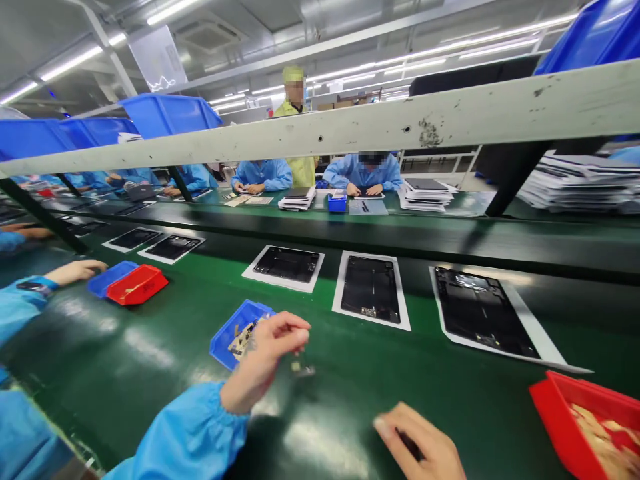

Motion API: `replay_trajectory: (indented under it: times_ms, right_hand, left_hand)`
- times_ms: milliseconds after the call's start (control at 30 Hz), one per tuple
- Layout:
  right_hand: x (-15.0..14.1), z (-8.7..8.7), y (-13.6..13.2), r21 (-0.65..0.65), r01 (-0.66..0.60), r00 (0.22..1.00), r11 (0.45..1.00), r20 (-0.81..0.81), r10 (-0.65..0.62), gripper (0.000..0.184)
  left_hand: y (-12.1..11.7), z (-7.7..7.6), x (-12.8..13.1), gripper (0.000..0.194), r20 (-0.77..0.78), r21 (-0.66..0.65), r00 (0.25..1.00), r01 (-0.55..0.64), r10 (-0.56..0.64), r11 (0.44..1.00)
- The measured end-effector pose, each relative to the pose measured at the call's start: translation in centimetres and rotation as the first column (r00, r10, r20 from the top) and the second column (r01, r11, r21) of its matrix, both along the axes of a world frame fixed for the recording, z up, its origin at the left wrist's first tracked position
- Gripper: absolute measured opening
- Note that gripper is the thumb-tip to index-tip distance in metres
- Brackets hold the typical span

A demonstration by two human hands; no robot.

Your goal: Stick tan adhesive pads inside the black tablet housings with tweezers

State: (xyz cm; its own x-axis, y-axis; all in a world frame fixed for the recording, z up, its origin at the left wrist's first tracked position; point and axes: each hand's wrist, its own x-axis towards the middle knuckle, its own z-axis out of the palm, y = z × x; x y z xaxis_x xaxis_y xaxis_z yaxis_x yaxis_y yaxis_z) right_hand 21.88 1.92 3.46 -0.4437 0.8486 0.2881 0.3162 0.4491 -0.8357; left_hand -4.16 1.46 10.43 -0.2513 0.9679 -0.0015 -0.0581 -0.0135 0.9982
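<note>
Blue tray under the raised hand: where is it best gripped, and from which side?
Probably by the bare rim of the blue tray at its left end, coming from the left and pinching the shallow wall. The left hand is above its right end and the parts lie in the middle, so that edge is free.

Glossy green belt [340, 380], smooth blue plastic tray [223, 347], white paper [535, 320]

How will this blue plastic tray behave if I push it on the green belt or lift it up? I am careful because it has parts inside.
The blue plastic tray is probably light, since its walls look thin and shallow. On the glossy green belt it will likely slide easily. The small parts inside may shift or spill over the low rim if it tips.
</note>
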Motion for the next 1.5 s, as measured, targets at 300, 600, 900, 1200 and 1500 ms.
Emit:
replay_trajectory:
  times_ms: [300, 600, 900, 1200, 1500]
  right_hand:
    - [-0.5, 5.3, 1.9, -0.797, -0.368, 0.867, 0.479, -0.481, -0.133, 0.042]
    - [0.8, 3.8, 2.9, -0.444, 0.201, 0.94, 0.873, -0.165, -0.3, 0.038]
    - [0.9, 4.5, 2.9, -0.47, 0.176, 0.945, 0.865, -0.167, -0.283, 0.036]
    - [1.6, 4.7, 3.3, -0.408, 0.128, 0.975, 0.904, -0.114, -0.189, 0.026]
    - [1.5, 4.7, 3.3, -0.389, 0.064, 0.983, 0.919, -0.135, -0.125, 0.025]
  left_hand:
    - [1.7, -2.1, 11.3, 0.015, 0.362, 0.069, 0.898, 0.241, -0.25, 0.968]
    - [2.3, -3.6, 10.8, 0.028, 0.433, -0.034, 0.855, 0.33, -0.284, 0.943]
    - [2.3, -3.3, 10.8, 0.017, 0.278, -0.037, 0.908, 0.336, -0.313, 0.941]
    - [2.0, -3.4, 10.9, 0.015, 0.306, -0.015, 0.912, 0.292, -0.274, 0.956]
    - [1.7, -2.9, 11.4, 0.022, 0.505, -0.035, 0.805, 0.378, -0.309, 0.925]
